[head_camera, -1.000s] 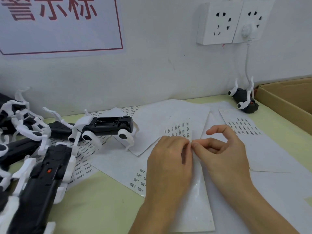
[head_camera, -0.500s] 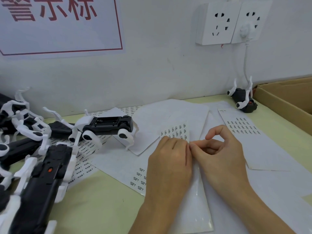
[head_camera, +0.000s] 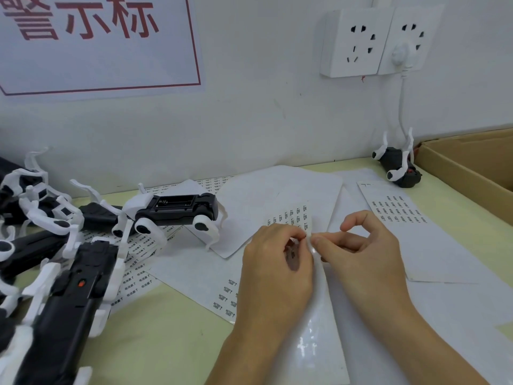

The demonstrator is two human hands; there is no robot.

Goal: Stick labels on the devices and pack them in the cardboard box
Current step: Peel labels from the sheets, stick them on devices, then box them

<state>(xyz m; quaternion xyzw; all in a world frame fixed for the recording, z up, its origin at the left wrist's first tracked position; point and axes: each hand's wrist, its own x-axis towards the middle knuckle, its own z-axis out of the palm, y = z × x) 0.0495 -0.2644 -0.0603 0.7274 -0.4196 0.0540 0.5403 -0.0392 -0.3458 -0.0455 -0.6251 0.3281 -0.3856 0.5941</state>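
Note:
My left hand (head_camera: 276, 262) and my right hand (head_camera: 361, 251) meet over a label sheet (head_camera: 291, 218) at the table's middle. Both pinch at its edge, fingertips almost touching; the thing pinched is too small to make out. A black-and-white robot-dog device (head_camera: 172, 211) lies upside down just left of the sheet, its battery bay showing. Several more devices (head_camera: 55, 287) are piled at the left. One further device (head_camera: 398, 169) lies by the wall next to the cardboard box (head_camera: 455, 173) at the right.
White backing and label sheets (head_camera: 394, 211) overlap across the yellow-green table (head_camera: 166, 329). Wall sockets (head_camera: 358, 43) with a plugged white cable hang above the far device. A red-lettered notice (head_camera: 91, 43) is on the wall at upper left.
My hands stay at the same spot on the sheet. The right index finger has curled up higher and the fingertips have shifted slightly along the sheet's edge.

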